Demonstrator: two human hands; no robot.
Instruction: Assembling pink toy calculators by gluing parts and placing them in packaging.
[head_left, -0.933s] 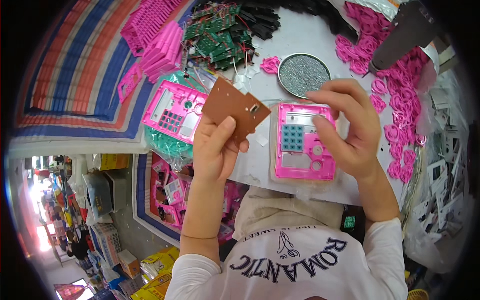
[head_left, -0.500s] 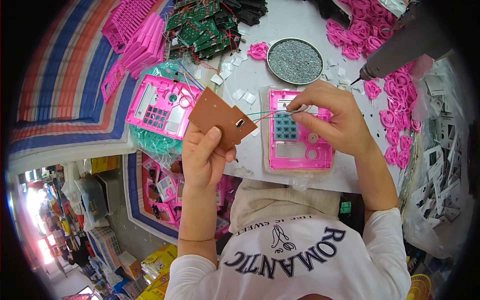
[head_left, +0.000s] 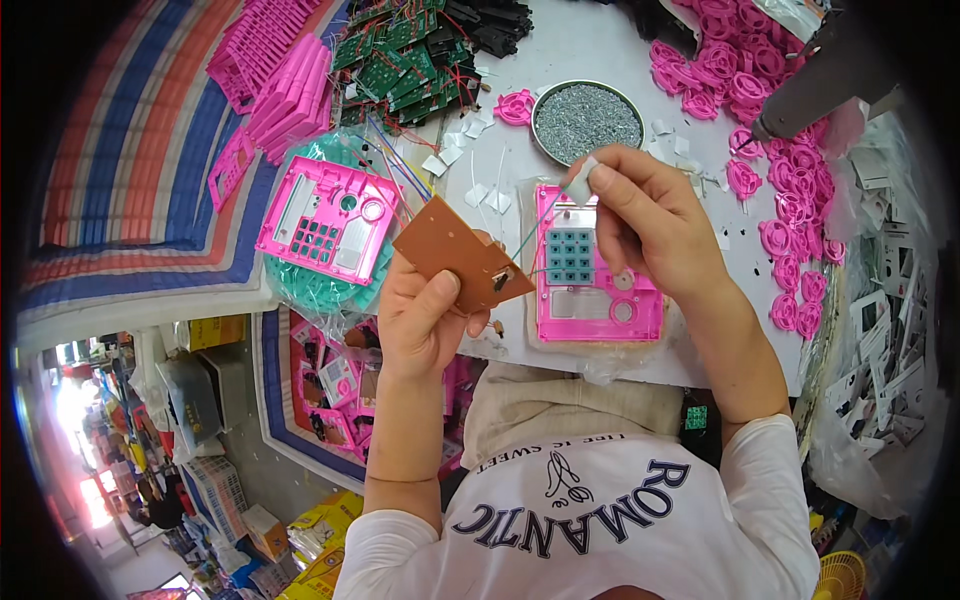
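A brown circuit board [head_left: 455, 250] lies tilted in my left hand [head_left: 418, 315], thumb on its face and fingers beneath. My right hand [head_left: 650, 215] pinches a small white pad [head_left: 580, 183] between thumb and fingertips. Thin green and red wires [head_left: 540, 225] run from the board's right corner toward the right hand; their far ends are partly hidden. Beneath that hand, a pink plastic housing [head_left: 548, 325] with a grey-blue keypad [head_left: 571, 257] rests on a padded, plastic-wrapped support. To the left, a similar pink housing [head_left: 330, 205] sits on a teal bag [head_left: 310, 280].
A round dish [head_left: 534, 128] of small screws stands beyond the housing. Green circuit boards [head_left: 400, 70] are heaped at the back, near stacked pink parts [head_left: 290, 100]. Pink ring parts [head_left: 790, 200] cover the right side, below a dark grey power tool [head_left: 825, 85]. White pads [head_left: 450, 155] lie scattered.
My right hand has risen slightly, and the white pad now shows plainly in its pinch. The board has shifted right and down with my left hand. The wires have spread apart.
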